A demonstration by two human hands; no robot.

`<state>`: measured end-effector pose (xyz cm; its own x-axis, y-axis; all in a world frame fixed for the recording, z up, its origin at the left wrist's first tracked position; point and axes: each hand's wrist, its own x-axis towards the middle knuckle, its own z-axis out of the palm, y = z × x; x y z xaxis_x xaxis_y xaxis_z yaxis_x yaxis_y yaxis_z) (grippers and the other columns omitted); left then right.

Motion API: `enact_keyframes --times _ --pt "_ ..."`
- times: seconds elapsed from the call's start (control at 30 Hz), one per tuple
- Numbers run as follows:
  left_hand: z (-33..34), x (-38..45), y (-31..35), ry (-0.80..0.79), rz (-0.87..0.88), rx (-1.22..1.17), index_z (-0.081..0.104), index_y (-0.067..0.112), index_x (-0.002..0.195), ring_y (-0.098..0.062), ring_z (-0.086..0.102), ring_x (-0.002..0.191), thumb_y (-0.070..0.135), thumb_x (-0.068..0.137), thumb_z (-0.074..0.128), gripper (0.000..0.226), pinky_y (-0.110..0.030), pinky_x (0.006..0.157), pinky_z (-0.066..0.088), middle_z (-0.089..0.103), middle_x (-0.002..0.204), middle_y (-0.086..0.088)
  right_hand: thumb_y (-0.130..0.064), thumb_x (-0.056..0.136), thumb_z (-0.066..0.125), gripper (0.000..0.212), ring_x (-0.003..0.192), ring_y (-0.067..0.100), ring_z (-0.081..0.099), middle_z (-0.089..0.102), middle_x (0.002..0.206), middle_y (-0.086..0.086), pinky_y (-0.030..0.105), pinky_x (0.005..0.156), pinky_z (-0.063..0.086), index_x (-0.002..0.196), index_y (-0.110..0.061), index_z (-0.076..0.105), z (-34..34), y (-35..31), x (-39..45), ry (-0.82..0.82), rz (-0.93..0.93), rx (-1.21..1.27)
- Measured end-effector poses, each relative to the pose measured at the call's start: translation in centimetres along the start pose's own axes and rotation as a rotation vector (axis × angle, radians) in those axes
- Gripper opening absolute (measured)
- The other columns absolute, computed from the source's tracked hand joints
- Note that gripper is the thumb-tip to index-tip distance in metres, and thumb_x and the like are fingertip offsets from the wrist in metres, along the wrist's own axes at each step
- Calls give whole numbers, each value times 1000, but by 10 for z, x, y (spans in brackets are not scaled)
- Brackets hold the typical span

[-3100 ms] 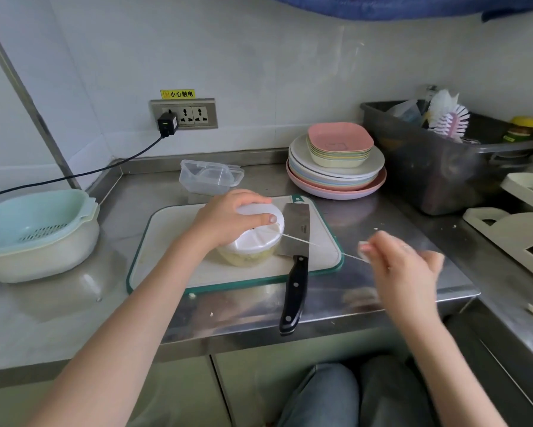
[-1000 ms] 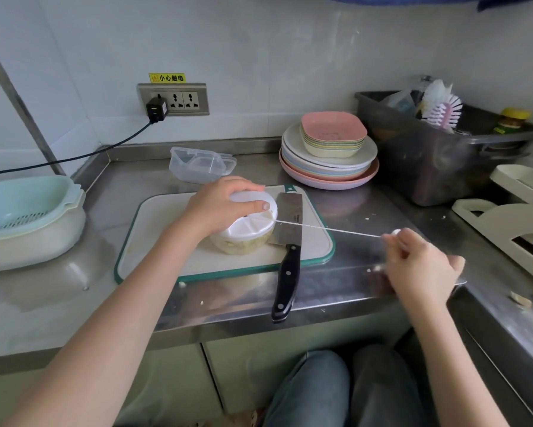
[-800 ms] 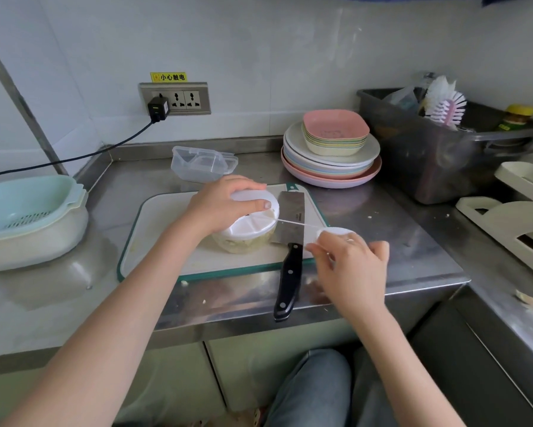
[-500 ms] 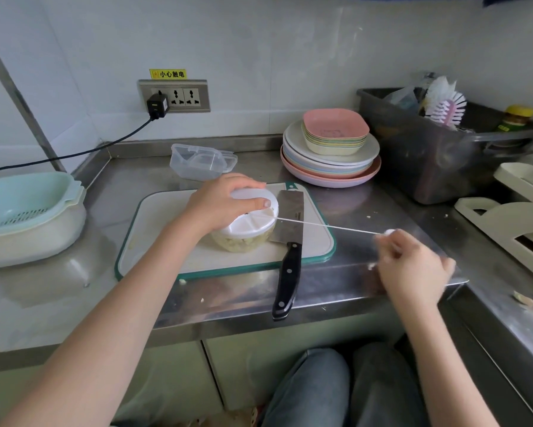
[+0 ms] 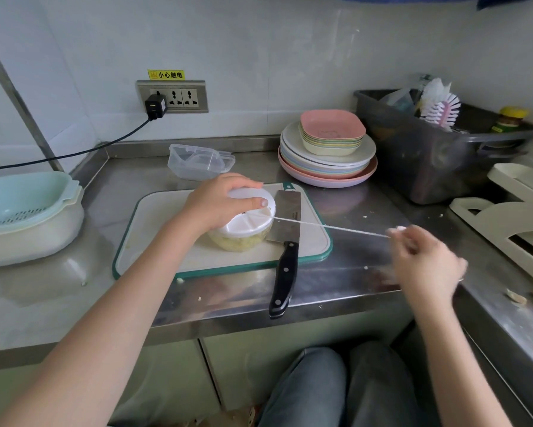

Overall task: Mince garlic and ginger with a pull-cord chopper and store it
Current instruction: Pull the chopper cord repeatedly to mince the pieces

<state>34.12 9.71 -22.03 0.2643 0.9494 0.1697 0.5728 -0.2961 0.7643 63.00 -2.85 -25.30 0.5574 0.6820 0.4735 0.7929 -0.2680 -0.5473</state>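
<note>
Head view: left hand [image 5: 219,204] is clamping the chopper [image 5: 243,223], right hand [image 5: 425,260] is gripping the taut cord [image 5: 330,226] over the knife [image 5: 285,238], so the chopper's probably skidding if that clamp loosens.

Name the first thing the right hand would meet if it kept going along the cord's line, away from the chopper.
Probably the cream rack right of the right hand; depth is unclear.

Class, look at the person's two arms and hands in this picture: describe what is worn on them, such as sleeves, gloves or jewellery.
Both forearms are bare as far as the picture shows, with no sleeve in view. The left hand wears no glove, ring or watch that can be seen. The right hand is blurred; it has no glove, and small jewellery cannot be ruled out.
</note>
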Motion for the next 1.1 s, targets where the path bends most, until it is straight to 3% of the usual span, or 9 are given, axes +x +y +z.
enact_keyframes --times 0.07,0.17,0.3,0.43,0.53,0.63,0.8,0.93,1.1 --pt "0 -1 1 4 -1 6 65 61 95 -1 53 117 76 49 66 48 -39 104 44 57 118 30 -32 87 61 20 74 20 60 59 62 -4 31 66 17 69 -23 59 12 -35 -23 -21 -241 4" --pt "-1 -1 1 -5 0 6 65 61 99 -1 52 117 75 51 67 50 -39 103 45 56 119 30 -34 83 66 23 74 15 59 39 53 -13 33 64 17 65 -27 54 28 -59 -48 -101 -454 -43" --pt "-2 -1 0 -6 5 17 64 62 97 -1 52 119 77 50 66 49 -39 104 44 55 121 29 -35 87 62 13 90 20 63 68 78 -5 31 68 14 76 -27 64 23 -7 -27 -90 -251 -112" --pt "0 0 0 2 6 13 65 59 97 0 52 118 76 50 66 50 -39 105 42 57 120 29 -37 91 53 21 89 31 61 69 81 7 32 79 20 87 -21 66 9 15 -8 -32 3 -60" --pt "0 1 0 0 7 13 66 59 97 -1 52 118 78 49 66 51 -40 104 43 58 120 28 -34 89 59 17 80 22 62 69 77 -3 30 67 15 72 -28 60 23 -28 -27 -48 -158 34" --pt "-2 0 1 -7 0 28 64 61 93 -1 51 119 76 50 65 46 -39 108 39 57 121 28 -34 88 60 42 63 14 47 47 56 -6 35 61 12 55 -30 33 33 -66 -56 -117 -370 52" --pt "-2 0 2 -11 7 47 64 59 95 -1 51 119 76 51 63 48 -39 109 37 57 119 29 -38 89 58 16 89 21 62 67 79 -5 31 68 13 77 -28 60 17 -16 -28 -108 -201 -73" --pt "-1 1 2 -2 18 46 63 61 92 -2 51 118 77 51 63 44 -39 108 38 58 119 28 -38 92 52 22 89 32 60 70 85 9 31 77 18 91 -22 67 13 -3 -16 -77 0 -44" --pt "-2 -3 5 -6 14 62 63 59 100 -2 50 119 76 52 60 51 -38 108 37 56 120 28 -36 90 57 29 67 17 52 57 62 -4 33 65 15 66 -22 51 36 -62 -53 -129 -309 29"
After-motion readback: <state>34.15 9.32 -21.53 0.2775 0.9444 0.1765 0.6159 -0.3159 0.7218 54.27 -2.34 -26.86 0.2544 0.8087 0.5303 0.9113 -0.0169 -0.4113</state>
